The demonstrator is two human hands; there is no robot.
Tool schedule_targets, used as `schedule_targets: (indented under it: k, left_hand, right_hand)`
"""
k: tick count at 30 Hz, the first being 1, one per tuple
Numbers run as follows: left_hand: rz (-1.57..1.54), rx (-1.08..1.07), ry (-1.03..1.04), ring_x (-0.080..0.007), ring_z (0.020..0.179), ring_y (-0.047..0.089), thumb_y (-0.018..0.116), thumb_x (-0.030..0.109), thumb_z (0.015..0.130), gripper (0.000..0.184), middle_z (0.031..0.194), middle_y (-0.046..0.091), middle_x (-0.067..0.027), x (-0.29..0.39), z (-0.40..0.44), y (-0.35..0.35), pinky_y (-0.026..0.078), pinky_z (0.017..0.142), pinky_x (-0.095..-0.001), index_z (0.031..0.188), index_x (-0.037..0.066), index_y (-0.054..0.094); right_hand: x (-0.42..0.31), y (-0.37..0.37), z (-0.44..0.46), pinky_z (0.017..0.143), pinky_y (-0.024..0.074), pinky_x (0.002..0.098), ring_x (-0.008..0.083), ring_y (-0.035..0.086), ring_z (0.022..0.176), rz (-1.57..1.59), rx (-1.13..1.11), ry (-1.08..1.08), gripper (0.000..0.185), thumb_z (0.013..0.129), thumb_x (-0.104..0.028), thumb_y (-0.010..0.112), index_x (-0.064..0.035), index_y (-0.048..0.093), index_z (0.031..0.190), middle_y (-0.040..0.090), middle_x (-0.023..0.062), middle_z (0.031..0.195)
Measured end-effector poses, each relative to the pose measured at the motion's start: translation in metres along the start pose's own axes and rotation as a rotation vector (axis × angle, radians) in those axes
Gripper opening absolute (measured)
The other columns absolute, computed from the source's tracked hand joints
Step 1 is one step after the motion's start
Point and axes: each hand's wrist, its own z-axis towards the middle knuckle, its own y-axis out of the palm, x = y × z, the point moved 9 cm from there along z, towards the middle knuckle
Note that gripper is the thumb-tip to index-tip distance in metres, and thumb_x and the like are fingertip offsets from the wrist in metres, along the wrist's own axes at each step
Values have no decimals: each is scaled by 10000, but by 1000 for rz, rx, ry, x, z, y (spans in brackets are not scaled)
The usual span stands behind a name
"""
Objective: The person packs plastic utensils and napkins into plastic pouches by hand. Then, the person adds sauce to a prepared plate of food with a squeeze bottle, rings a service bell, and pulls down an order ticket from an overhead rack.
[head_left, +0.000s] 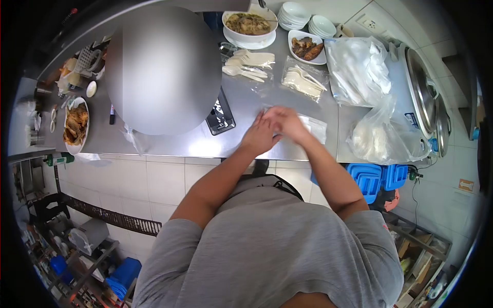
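My left hand (261, 134) is low over the steel counter, its fingers stretched forward and its thumb apart. Against it, my right hand (285, 123) is smeared by motion, so its fingers are unclear. The hands meet or overlap; anything between them is hidden. Beside and partly under my right hand lies a flat white, thin sheet or packet (316, 129). Beyond the hands are loose pale disposable cutlery (249, 64) and a clear bag of similar cutlery (303, 81). A black phone-like device (221, 115) lies left of my left hand.
Clear plastic bags (377, 136) and a larger bag (357, 69) occupy the counter's right side. Behind stand a bowl of food (249, 25), a smaller food dish (306, 47) and stacked bowls (294, 14). A food platter (76, 126) sits far left. A grey blur covers the left-centre.
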Motion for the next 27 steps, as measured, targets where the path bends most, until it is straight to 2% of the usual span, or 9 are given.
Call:
schedule_targets:
  k: [1,2,6,9,12,15,21,24,27]
  left_hand:
    - [-57,-54,-41,-327,1374,239,582,401,848,776,1473,246,-198,3,-4,-10,165,1148,-428,1433,33,230]
    - [-151,61,-2,-369,1351,265,646,373,815,850,1468,239,-217,8,-2,-27,204,1139,-414,1436,18,188]
    - [-252,-2,-105,-324,1374,229,709,328,766,946,1486,208,-190,4,-2,-31,190,1152,-386,1446,27,124]
    - [-265,-1,-153,-335,1366,246,726,333,749,988,1498,177,-195,0,-1,-28,205,1147,-377,1449,18,103]
    - [-247,20,-131,-353,1359,259,745,342,733,1056,1500,167,-210,-1,1,-27,231,1130,-396,1452,-1,51]
    - [-243,13,-138,-350,1359,260,747,340,731,1067,1501,160,-214,-3,1,-23,230,1131,-393,1448,-11,40]
    - [-212,-40,-171,-350,1357,262,716,356,755,942,1508,168,-185,-1,2,-24,222,1132,-389,1438,-1,173]
    - [-60,47,-64,-317,1380,224,650,426,793,832,1496,208,-178,4,3,-22,162,1139,-438,1407,-2,286]
    - [55,31,-120,-286,1397,193,587,482,816,775,1483,246,-172,1,2,-14,94,1135,-492,1376,-3,357]
  right_hand:
    - [11,-22,-2,597,425,237,111,521,623,27,0,89,189,908,-192,538,-40,641,955,604,25,751]
    - [21,-45,-4,587,417,230,98,492,606,53,2,178,177,910,-170,537,-23,629,949,587,18,743]
    - [13,-63,-8,531,351,219,69,391,546,33,-29,186,164,916,-146,512,-32,622,875,521,-11,680]
    - [20,-51,-3,569,388,253,100,438,578,-42,-154,239,167,895,-163,525,-44,631,848,536,6,687]
    - [35,-51,7,628,429,310,165,508,635,-396,-133,175,157,850,-165,542,-50,640,810,578,42,714]
    - [41,-55,13,692,449,358,270,571,711,-460,-49,148,162,799,-174,550,-46,644,769,624,111,755]
    - [44,-44,25,768,466,439,379,603,836,-805,-62,116,240,778,-212,525,-20,669,768,638,223,871]
    - [45,-38,32,799,472,451,382,615,867,-977,-40,75,272,788,-229,524,-4,677,797,637,237,913]
    - [50,-43,31,812,477,441,390,614,889,-942,32,216,299,798,-251,530,6,680,828,635,244,946]
